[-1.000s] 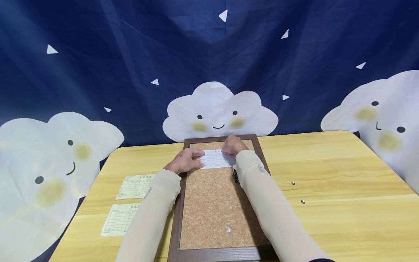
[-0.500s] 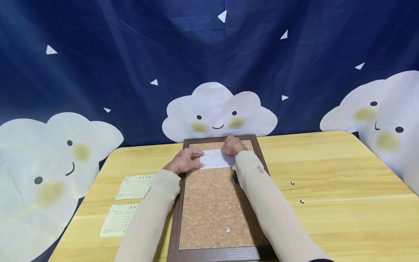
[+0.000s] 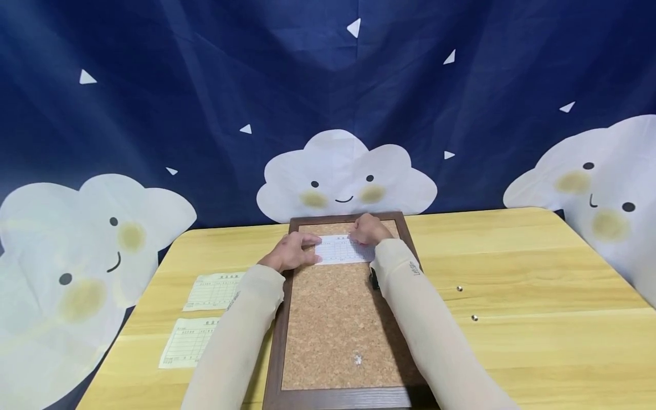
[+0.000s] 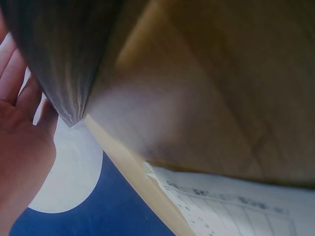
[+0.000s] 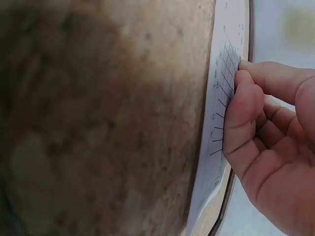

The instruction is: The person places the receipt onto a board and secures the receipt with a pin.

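Note:
A white printed form slip point(image 3: 334, 249) lies across the upper part of a cork board point(image 3: 328, 319) with a dark brown frame. My left hand point(image 3: 291, 251) rests over the frame's left side, thumb and fingertips touching the slip's left end. At the slip's right part, my right hand point(image 3: 370, 229) has its fingers curled, thumb and index fingertip together against the paper. A tiny dark tip, apparently a thumbtack point(image 5: 239, 62), shows at that pinch in the right wrist view; most of it is hidden. In the left wrist view, the left hand point(image 4: 24, 118) reaches past the frame.
Two yellowish printed slips, the upper slip point(image 3: 212, 291) and the lower slip point(image 3: 185, 343), lie left of the board on the wooden table point(image 3: 523, 262). Two small metal tacks point(image 3: 459, 288) sit to its right. A whitish mark point(image 3: 357, 359) shows low on the cork. A curtain hangs behind.
The right hand has shifted very slightly to the right, showing a little more of the slip. The left hand stays in place on the slip's left end.

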A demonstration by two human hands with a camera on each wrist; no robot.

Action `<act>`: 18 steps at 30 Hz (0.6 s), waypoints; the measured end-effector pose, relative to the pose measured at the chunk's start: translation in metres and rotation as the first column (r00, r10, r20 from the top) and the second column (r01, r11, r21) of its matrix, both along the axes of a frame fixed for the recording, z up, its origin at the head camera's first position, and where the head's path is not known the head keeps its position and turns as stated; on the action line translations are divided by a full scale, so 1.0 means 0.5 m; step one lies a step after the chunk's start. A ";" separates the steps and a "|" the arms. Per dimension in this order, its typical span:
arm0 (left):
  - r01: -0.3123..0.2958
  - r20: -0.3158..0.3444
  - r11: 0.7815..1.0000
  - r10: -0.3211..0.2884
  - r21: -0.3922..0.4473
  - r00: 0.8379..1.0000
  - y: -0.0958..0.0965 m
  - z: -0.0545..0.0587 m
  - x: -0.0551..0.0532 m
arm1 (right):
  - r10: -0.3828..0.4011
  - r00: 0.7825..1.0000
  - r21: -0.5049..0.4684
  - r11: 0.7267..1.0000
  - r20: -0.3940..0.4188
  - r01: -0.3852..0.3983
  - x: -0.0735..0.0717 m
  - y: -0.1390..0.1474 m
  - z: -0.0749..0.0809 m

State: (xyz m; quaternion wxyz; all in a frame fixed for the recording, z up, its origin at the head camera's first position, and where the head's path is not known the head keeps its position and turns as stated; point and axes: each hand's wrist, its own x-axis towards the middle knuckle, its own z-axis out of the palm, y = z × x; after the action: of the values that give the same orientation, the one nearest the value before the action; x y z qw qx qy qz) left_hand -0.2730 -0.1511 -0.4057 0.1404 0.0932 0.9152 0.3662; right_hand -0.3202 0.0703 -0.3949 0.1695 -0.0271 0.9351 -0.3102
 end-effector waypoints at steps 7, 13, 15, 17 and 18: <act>-0.003 0.002 1.000 0.003 -0.006 1.000 0.000 0.007 -0.001 | 0.012 1.000 -0.048 0.999 -0.014 -0.013 0.003 0.005 0.006; 0.001 0.002 1.000 -0.001 -0.003 1.000 -0.001 0.003 -0.001 | 0.034 0.999 -0.064 0.997 -0.019 -0.035 0.004 0.009 0.005; 0.001 0.006 1.000 -0.001 0.002 1.000 0.000 0.002 -0.001 | 0.042 0.999 -0.053 0.998 -0.020 -0.043 0.004 0.011 0.004; 0.001 0.007 1.000 -0.001 0.002 1.000 0.002 0.000 -0.001 | 0.046 0.999 -0.044 0.998 -0.022 -0.047 0.003 0.013 0.002; -0.002 0.007 1.000 0.002 0.002 1.000 0.002 -0.001 -0.001 | 0.049 0.998 -0.042 0.998 -0.025 -0.050 0.002 0.014 0.001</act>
State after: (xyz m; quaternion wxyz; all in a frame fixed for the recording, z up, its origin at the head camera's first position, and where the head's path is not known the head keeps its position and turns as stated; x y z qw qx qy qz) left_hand -0.2736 -0.1499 -0.4060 0.1430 0.0914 0.9144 0.3675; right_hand -0.3191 0.0772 -0.3945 0.1655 -0.0577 0.9291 -0.3256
